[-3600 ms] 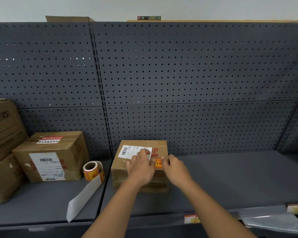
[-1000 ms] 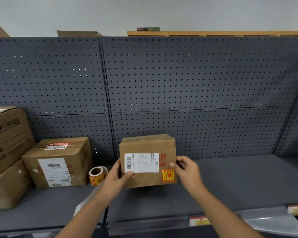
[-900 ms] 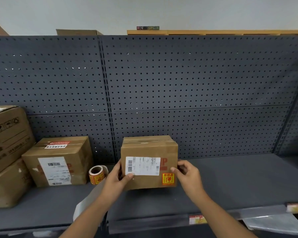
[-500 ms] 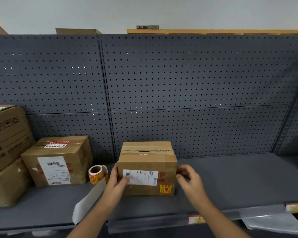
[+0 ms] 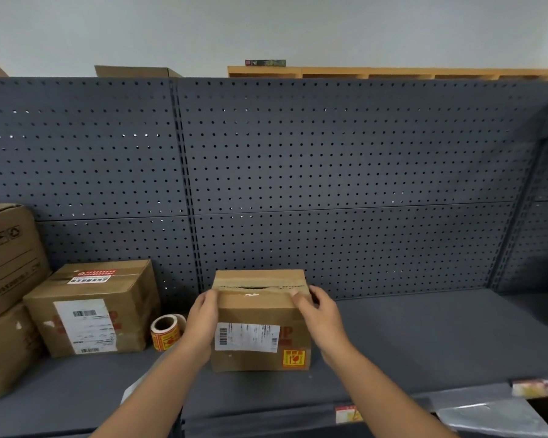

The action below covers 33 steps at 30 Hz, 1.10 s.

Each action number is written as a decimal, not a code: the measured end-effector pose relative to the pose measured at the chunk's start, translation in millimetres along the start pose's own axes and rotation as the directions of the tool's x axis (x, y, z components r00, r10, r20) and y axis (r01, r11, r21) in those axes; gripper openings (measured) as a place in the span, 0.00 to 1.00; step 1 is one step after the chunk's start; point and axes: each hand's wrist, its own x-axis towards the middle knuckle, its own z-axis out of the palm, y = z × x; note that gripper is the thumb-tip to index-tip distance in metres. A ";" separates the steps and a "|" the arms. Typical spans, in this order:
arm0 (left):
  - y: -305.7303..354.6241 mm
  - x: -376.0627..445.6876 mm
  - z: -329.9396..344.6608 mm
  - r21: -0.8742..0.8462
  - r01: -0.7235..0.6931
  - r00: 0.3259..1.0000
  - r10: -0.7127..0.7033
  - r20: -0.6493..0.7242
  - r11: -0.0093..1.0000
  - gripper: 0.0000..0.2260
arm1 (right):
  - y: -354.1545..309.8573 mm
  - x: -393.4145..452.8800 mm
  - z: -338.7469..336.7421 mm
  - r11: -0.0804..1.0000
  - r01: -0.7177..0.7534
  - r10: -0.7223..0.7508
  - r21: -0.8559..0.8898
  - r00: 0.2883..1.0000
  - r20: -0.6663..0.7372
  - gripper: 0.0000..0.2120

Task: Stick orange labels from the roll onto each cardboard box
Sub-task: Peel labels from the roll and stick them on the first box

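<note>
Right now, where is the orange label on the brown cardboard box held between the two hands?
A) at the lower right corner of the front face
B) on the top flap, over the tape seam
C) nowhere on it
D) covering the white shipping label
A: the orange label sits at the lower right corner of the front face of the brown cardboard box, just below and right of the white shipping label, not over it.

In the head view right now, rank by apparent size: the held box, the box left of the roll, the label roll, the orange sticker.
1. Box left of the roll, though not by much.
2. Held box.
3. Label roll.
4. Orange sticker.
</note>
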 end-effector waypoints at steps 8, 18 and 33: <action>4.4 -13.9 42.2 -0.028 -0.069 0.998 0.069 -0.010 0.997 0.19 | -10.5 3.6 -33.2 0.998 0.038 -0.036 0.041 0.998 -0.044 0.23; 15.8 -38.9 140.6 0.014 -0.172 0.974 0.168 0.152 0.985 0.18 | -14.3 26.6 -126.7 0.998 0.046 -0.038 0.036 0.981 -0.191 0.21; 12.3 -54.5 336.1 0.082 -0.176 0.899 0.126 0.419 0.981 0.17 | -2.7 94.0 -318.7 0.998 0.030 -0.051 -0.058 0.919 -0.390 0.15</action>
